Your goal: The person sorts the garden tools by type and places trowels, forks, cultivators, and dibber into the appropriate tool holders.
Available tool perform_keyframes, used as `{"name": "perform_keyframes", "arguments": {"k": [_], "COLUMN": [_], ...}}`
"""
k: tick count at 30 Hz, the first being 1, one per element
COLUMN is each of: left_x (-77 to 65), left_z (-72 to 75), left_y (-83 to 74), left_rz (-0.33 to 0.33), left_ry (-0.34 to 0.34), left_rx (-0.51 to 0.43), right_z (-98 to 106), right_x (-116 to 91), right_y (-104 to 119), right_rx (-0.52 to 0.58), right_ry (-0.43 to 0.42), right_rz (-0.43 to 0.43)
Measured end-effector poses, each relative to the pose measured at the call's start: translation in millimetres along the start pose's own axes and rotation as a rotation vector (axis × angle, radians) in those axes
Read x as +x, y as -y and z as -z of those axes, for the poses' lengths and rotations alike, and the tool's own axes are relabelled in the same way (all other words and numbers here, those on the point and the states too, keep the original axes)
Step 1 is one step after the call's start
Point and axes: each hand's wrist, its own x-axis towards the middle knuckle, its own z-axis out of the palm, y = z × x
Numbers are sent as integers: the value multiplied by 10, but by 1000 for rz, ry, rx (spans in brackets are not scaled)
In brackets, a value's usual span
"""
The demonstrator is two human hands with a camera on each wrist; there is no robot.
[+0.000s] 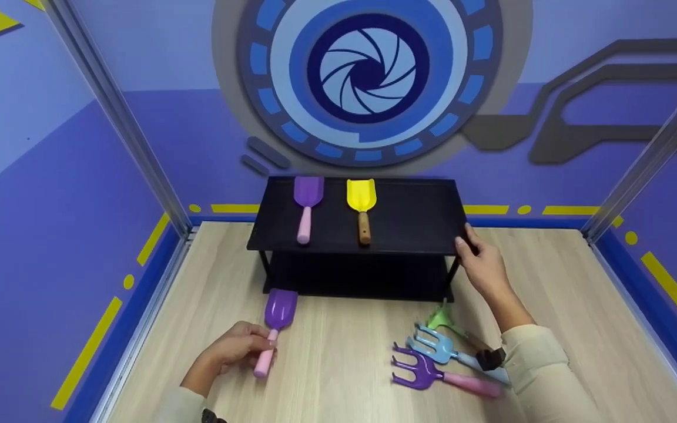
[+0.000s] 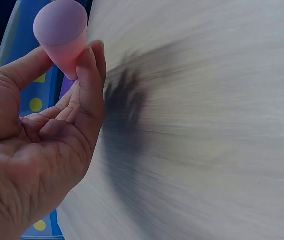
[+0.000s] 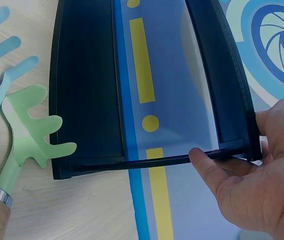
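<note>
Purple scoop (image 1: pixel 280 308) in left hand (image 1: pixel 237 348), pink handle (image 1: pixel 264 359) pinched between thumb and fingers, blade pointing away toward black rack (image 1: pixel 415 214), over the surface (image 1: pixel 338 364). Right hand (image 1: pixel 484 264), arm stretched forward, thumb and fingers clamped on rack's right front corner.

Aperture emblem (image 1: pixel 368 71) on blue-purple wall (image 1: pixel 165 126); wooden tabletop (image 1: pixel 338 364)

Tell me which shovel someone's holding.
The purple shovel in the left grip; the other purple shovel and the yellow shovel lie atop the black rack.
</note>
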Motion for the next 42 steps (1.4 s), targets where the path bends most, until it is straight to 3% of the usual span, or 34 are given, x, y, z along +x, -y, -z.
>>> {"name": "perform_keyframes", "arguments": {"k": [8,16,26,42], "left_x": [-12,-28,-67,-179], "left_z": [21,50,123,298], "left_y": [-4,-23,-111,-281], "left_rz": [-16,-25,-51,-102], "left_ry": [16,-15,-42,-213], "left_rx": [-37,-9,-74,-109], "right_z": [20,23,17,8], "right_x": [-14,-7,0,-2], "right_y": [-9,-11,-13,-1], "right_rx": [14,-30,-15,5], "right_ry": [6,-3,-11,-2], "right_rz": [-9,-26,-21,-8]}}
